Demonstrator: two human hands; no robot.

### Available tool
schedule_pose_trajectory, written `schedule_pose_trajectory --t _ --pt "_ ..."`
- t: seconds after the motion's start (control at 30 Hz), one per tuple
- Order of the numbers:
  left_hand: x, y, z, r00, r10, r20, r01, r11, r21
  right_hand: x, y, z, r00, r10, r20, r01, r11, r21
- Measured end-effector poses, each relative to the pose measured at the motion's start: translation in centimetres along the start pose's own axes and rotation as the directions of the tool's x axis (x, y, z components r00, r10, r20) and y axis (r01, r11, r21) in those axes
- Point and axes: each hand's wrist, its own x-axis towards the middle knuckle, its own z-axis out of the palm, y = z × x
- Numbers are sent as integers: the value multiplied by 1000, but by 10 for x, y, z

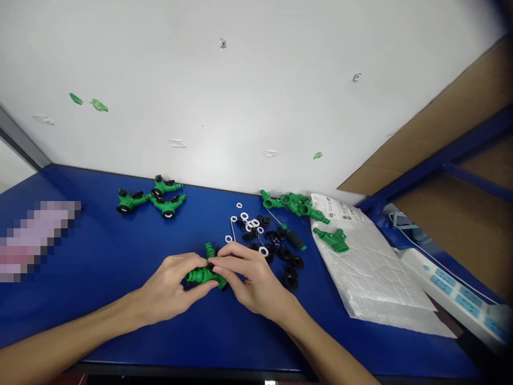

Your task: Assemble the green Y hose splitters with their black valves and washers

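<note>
Left hand: grip clamped on green fitting;
Green fitting: over bench, between both hands; likely light, stiff, slick; best held mid-body;
Right hand: grip pinched onto it;
Bench: blue; black-trimmed fittings at 11 o'clock, screwdriver at 2, package at 3;
Wall: white, at 12.
</note>
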Motion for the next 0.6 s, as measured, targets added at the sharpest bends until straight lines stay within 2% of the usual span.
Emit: schedule_pose_trajectory --t 0.13,0.33,0.4,0.5,0.6 --pt "1 -1 -2 997 -39 66 41 999 -34 1 1 -6 999 3 50 -4 999 36" --pt "7 3 -8 974 -168 152 196 961 -195 1 -3 -12 1000 -8 -6 8 999 54" --pt "8 3 -8 978 -161 132 185 962 -199 1 -6 -12 1000 5 -31 -4 999 33" --pt "9 4 -7 992 -116 41 121 982 -144 1 -7 -13 995 28 -92 -26 999 25" --pt "9 4 -6 998 -67 6 67 990 -127 1 -7 -13 996 30 -81 -24 997 73"
